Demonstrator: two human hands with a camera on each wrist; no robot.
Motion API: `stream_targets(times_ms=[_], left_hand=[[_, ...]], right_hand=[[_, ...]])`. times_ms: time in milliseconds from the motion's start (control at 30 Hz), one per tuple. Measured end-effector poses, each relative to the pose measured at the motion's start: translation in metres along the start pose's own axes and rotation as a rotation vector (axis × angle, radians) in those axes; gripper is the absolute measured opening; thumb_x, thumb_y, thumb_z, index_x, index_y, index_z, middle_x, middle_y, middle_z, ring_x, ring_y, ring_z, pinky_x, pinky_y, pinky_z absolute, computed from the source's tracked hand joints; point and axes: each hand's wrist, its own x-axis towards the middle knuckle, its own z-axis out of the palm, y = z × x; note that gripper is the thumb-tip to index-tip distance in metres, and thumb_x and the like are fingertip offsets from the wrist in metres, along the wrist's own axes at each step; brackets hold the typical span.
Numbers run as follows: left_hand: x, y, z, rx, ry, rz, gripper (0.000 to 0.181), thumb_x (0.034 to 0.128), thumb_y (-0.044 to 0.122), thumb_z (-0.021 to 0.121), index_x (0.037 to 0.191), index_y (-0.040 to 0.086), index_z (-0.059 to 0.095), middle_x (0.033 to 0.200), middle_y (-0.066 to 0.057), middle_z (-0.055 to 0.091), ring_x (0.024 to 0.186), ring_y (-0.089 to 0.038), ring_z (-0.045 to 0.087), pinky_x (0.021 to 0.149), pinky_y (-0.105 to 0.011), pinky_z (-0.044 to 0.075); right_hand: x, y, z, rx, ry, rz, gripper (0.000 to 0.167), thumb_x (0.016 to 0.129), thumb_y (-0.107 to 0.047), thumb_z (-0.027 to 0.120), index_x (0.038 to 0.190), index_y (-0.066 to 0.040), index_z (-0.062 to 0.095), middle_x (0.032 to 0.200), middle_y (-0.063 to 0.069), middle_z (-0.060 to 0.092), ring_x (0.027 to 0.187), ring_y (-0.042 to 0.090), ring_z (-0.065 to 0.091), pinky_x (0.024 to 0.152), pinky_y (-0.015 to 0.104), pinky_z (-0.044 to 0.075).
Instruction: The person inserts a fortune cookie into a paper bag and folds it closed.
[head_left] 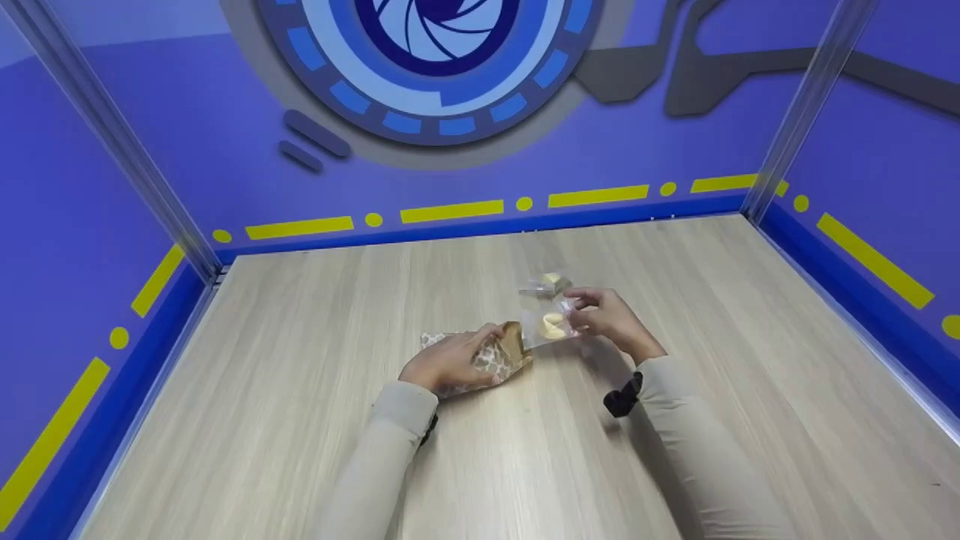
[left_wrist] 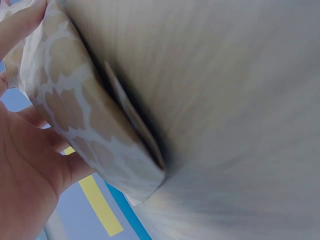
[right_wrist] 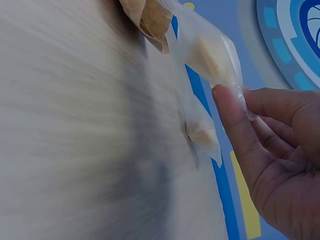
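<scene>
My left hand (head_left: 452,361) grips a brown paper bag with a white giraffe-like pattern (head_left: 495,358), whose mouth gapes to the right. In the left wrist view the patterned bag (left_wrist: 75,105) is held just over the table, its folded end towards the camera. Thumb and fingers of my right hand (head_left: 611,321) pinch the edge of a clear plastic packet (right_wrist: 210,55) with a pale yellow folded piece inside. The packet's left edge is at the bag's mouth; whether it goes inside cannot be told. Behind it, a second clear packet (head_left: 552,282) with a similar yellow piece lies on the table.
Both hands work over a light wood-grain table (head_left: 300,420). Blue panels with yellow dashes (head_left: 451,211) rise along its back and both sides, joined by metal posts (head_left: 810,112) at the back corners. A black strap (head_left: 624,396) sits on the right wrist.
</scene>
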Motion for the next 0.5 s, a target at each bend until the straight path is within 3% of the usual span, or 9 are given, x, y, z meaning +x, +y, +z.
stream_targets(times_ms=[267, 500], left_hand=[[0.0, -0.001, 0.0, 0.009, 0.006, 0.0, 0.063, 0.083, 0.045, 0.07, 0.136, 0.032, 0.037, 0.13, -0.008, 0.059, 0.119, -0.029, 0.057, 0.102, -0.044, 0.046], [0.0, 0.0, 0.0, 0.009, 0.01, 0.001, 0.065, 0.0824, 0.043, 0.07, 0.136, 0.032, 0.037, 0.131, -0.008, 0.059, 0.119, -0.028, 0.057, 0.102, -0.043, 0.045]], right_hand=[[0.003, -0.002, 0.01, -0.011, -0.014, 0.002, 0.048, 0.081, 0.003, 0.056, 0.129, 0.005, 0.055, 0.104, 0.017, 0.06, 0.073, 0.011, 0.058, 0.069, 0.031, 0.057], [0.004, -0.004, 0.016, -0.022, -0.022, 0.019, 0.048, 0.081, 0.004, 0.054, 0.129, 0.008, 0.053, 0.098, 0.012, 0.059, 0.068, 0.01, 0.058, 0.063, 0.024, 0.055]])
